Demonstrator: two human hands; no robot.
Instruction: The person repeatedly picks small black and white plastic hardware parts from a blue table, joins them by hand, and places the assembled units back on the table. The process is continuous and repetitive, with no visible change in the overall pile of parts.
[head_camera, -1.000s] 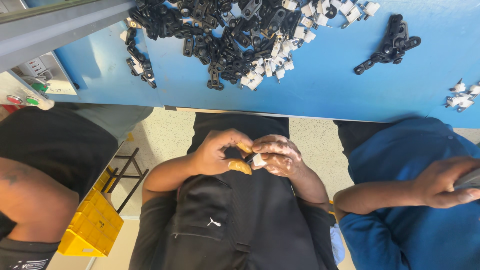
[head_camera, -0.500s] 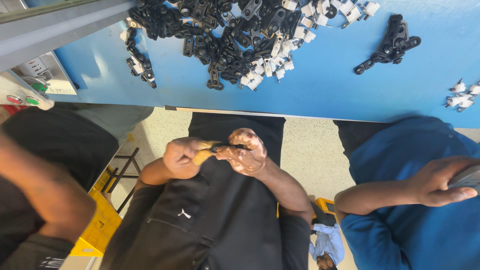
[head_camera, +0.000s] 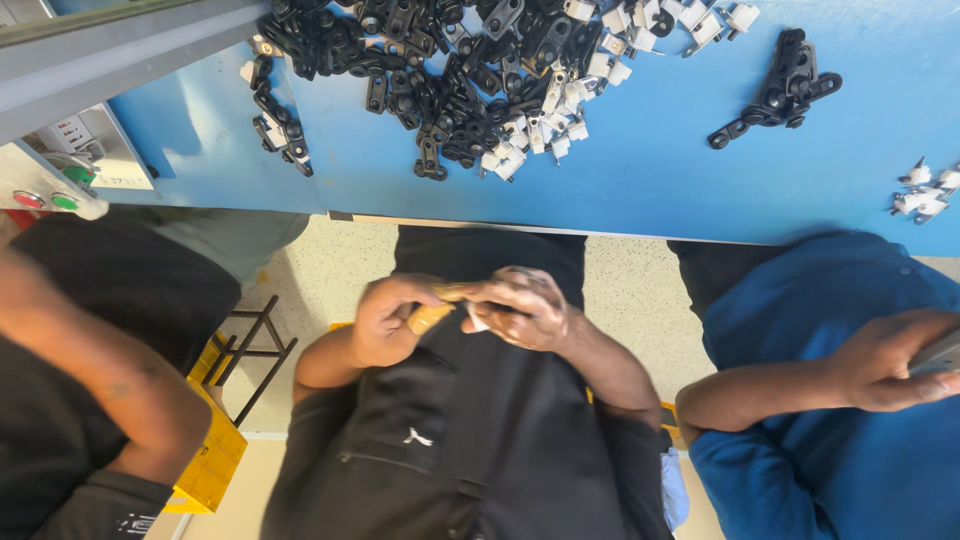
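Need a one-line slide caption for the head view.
Left hand and right hand meet on a small part above the lap, below a blue table strewn with black and white parts.

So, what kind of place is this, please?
Probably a small-parts assembly workshop: a blue workbench carries a heap of black plastic parts and white clips, and a control box with coloured buttons sits beside it.

A single head-worn camera looks steeply down from above. The blue bench (head_camera: 640, 190) fills the upper part of the view, with the floor below its edge. Just below that edge, at mid-frame, the left hand (head_camera: 385, 320) and right hand (head_camera: 520, 308) sit close to the lens. Other people's arms enter from both sides below the bench edge.
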